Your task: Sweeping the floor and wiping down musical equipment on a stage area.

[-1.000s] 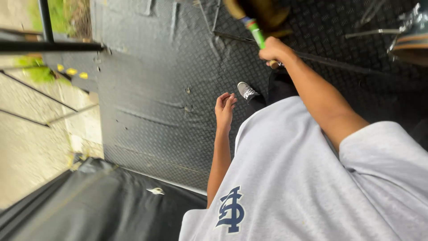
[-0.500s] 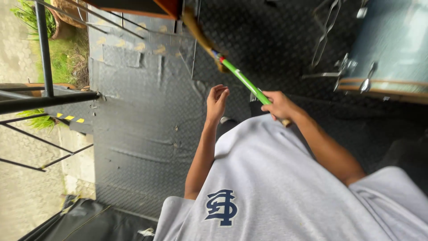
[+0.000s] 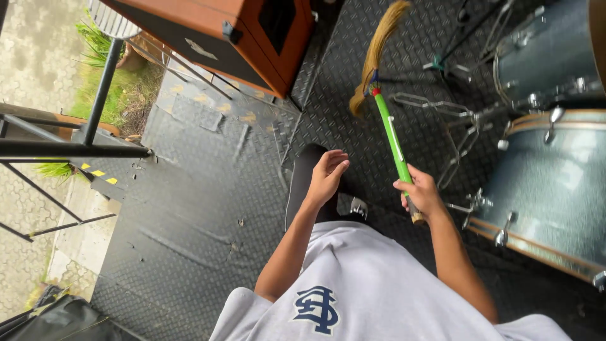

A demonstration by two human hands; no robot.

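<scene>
My right hand [image 3: 421, 193] grips the lower end of a short broom with a green handle [image 3: 392, 137]. Its straw bristles [image 3: 377, 52] point away from me, over the dark ridged metal floor [image 3: 208, 189]. My left hand [image 3: 328, 174] hangs free in front of my grey shirt, fingers loosely curled and apart, holding nothing. It hovers above my dark trouser leg [image 3: 303, 183], a short way left of the broom handle.
Blue-grey drums [image 3: 549, 183] on chrome stands [image 3: 454, 126] fill the right side. A brown wooden box [image 3: 233, 38] stands at the top. Black metal rails [image 3: 69, 150] edge the platform on the left, with paving and grass beyond. A black bag [image 3: 57, 319] lies at the bottom left.
The view has swung so that the drums, the wooden box and the broom's bristles now show. My right hand still grips the broom handle; my left hand stays free.
</scene>
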